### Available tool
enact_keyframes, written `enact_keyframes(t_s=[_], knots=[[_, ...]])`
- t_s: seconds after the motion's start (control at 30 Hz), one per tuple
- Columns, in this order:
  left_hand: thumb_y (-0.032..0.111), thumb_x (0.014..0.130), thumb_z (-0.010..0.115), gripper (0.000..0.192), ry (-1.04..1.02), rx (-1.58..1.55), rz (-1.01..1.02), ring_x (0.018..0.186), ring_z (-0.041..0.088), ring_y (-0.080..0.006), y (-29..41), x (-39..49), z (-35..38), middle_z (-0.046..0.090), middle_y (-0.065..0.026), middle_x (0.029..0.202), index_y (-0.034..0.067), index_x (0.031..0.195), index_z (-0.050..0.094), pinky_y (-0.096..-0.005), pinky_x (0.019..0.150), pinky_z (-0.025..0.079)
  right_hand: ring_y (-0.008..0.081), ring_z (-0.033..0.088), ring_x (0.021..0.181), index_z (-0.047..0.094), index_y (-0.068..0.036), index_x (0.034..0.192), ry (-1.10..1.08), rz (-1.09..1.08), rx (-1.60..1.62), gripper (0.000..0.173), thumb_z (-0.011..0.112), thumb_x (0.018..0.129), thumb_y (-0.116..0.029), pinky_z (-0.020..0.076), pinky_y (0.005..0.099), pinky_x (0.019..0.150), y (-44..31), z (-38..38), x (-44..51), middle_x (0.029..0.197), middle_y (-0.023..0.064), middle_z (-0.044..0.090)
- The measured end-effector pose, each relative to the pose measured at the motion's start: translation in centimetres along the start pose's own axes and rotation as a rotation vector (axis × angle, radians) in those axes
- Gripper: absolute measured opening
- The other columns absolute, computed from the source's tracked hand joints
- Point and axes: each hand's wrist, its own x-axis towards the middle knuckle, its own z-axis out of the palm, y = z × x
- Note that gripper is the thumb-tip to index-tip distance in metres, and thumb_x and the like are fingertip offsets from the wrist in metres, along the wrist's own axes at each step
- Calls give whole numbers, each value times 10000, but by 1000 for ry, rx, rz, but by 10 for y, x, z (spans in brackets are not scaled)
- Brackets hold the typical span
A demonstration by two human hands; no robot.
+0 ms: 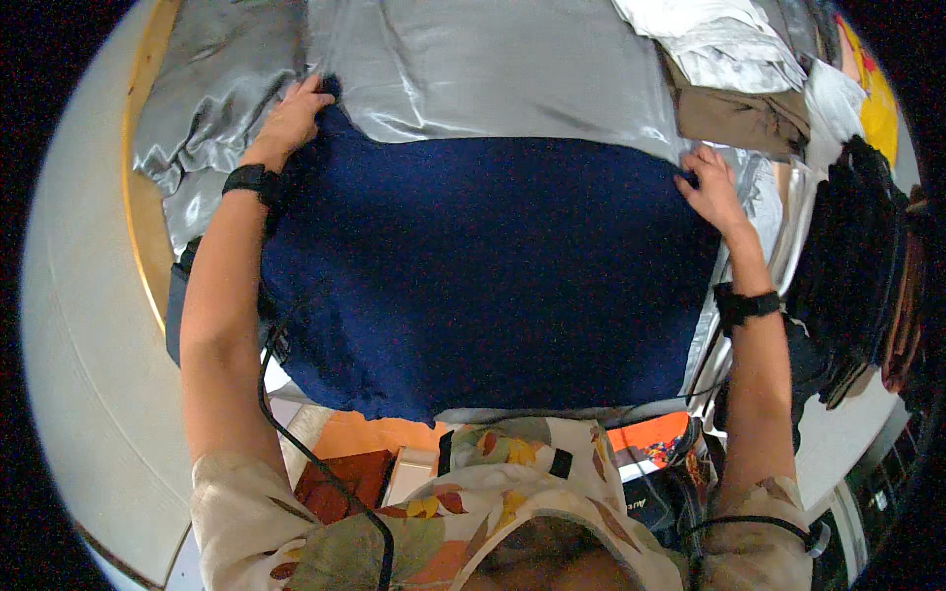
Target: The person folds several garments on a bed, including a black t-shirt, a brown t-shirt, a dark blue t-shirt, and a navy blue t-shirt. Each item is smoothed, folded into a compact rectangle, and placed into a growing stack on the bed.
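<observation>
A dark navy cloth (488, 273), probably a garment, lies spread out before me over a shiny grey satin sheet (532, 66). At its upper left, my left hand (292, 122) rests on a narrow part that sticks out past the main edge, fingers bent over it. My right hand (711, 185) pinches the upper right corner between thumb and fingers. The far edge runs fairly straight between both hands. Nearer my body, the lower left of the cloth is wrinkled and hangs past the sheet's front edge. Each wrist bears a black band.
Folded white clothes (732, 48) lie on a folded brown cloth (743, 122) at the upper right. Dark garments (850, 273) hang or stand stacked at the far right. A wooden edge (140, 185) borders the bed-like surface at left. Black cables (325, 473) run by my arms.
</observation>
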Motion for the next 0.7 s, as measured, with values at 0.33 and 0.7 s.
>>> enact_keyframes(t_s=[0.33, 0.7], knots=[[6, 773, 627, 504, 223, -196, -23, 1147, 524, -363, -14, 64, -71, 559, -192, 1242, 51, 1265, 527, -423, 995, 424, 381, 602, 1044, 557, -87, 1220, 338, 216, 19, 395, 678, 852, -160, 484, 416, 875, 76, -75, 36, 1136, 179, 641], [201, 883, 613, 565, 533, -208, -339, 1299, 380, -385, 218, -112, 40, 385, -185, 1437, 97, 1402, 414, -551, 1055, 273, 391, 354, 1321, 463, -249, 1371, 228, -76, 98, 544, 598, 846, -213, 251, 631, 1048, -262, 46, -50, 1464, 153, 355]])
